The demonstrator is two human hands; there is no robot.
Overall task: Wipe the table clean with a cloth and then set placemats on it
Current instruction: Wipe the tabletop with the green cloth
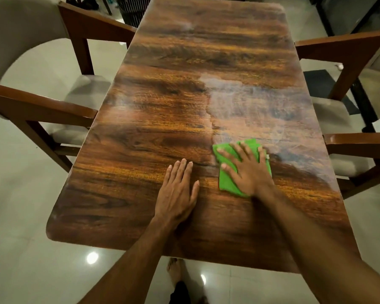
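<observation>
Hands wiping a brown desk with a green cloth

Near the bottom, a bare foot (173, 268) stands on the shiny floor (31, 216). The left hand (177, 191) lies flat on the desk (119, 194), fingers (180, 170) close together, holding nothing. Just to its right, the right hand (248, 170) presses flat on the cloth (226, 183), fingers spread wide. Farther off, on the right side, the desk shows a pale, smeary patch (246, 106). Chairs (53, 106) stand on both sides. I think the cloth could just push the smears around, because it is small and folded, so cloudy marks may stay. No placemats can be seen anywhere. The far end of the room is dark and hard to make out, and the chairs are cut off at the edges.
</observation>
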